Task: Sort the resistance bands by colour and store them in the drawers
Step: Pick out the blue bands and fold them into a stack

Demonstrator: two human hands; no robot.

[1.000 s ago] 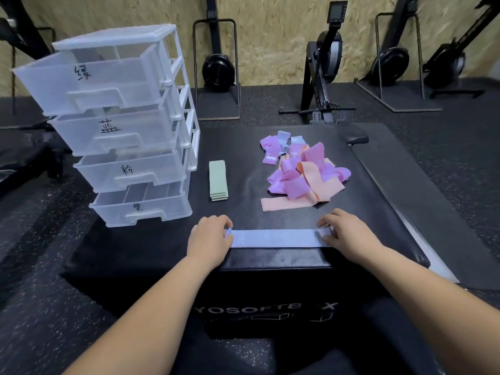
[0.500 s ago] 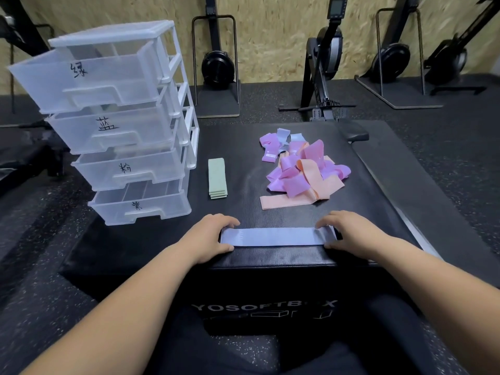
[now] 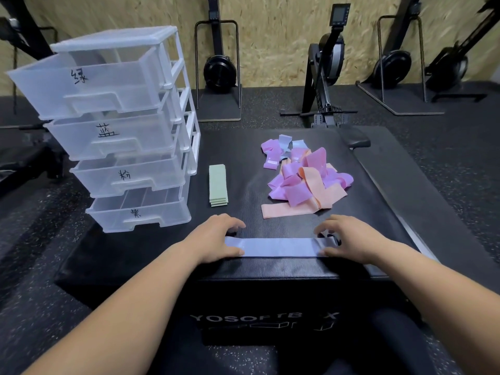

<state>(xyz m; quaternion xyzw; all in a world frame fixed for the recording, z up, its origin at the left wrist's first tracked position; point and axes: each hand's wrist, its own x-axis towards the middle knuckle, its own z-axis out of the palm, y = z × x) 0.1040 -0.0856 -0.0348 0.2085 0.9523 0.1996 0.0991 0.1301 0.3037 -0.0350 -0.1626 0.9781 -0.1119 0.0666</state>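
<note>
The blue band [image 3: 278, 247] is still lying flat along the near edge of the black padded counter [image 3: 162, 253], just where it was a second ago, but the hands have been rolling round on it: then they were bearing down knuckles-up on its ends, and now the left hand [image 3: 216, 239] is pinching the left end, thumb on the near edge and fingers arched over the far one, while the right hand [image 3: 349, 239] is gripping the right end the same way. That right end is disappearing under the fingers, so I cannot tell how it is lying. Beyond the left hand a squared stack of green bands [image 3: 218, 185] is sitting just beside the drawer unit [image 3: 121, 131]. Beyond the right hand a loose pile [image 3: 303, 180] of purple, peach and pale blue bands is tangling together. All four drawers are standing pulled out, each bearing a handwritten character. The lowest drawer [image 3: 140, 209] is showing its ribbed floor, and the frosted plastic is hiding the insides of the others. Farther off, rowing machines [image 3: 327, 63] are standing on end against the chipboard wall [image 3: 284, 36].
</note>
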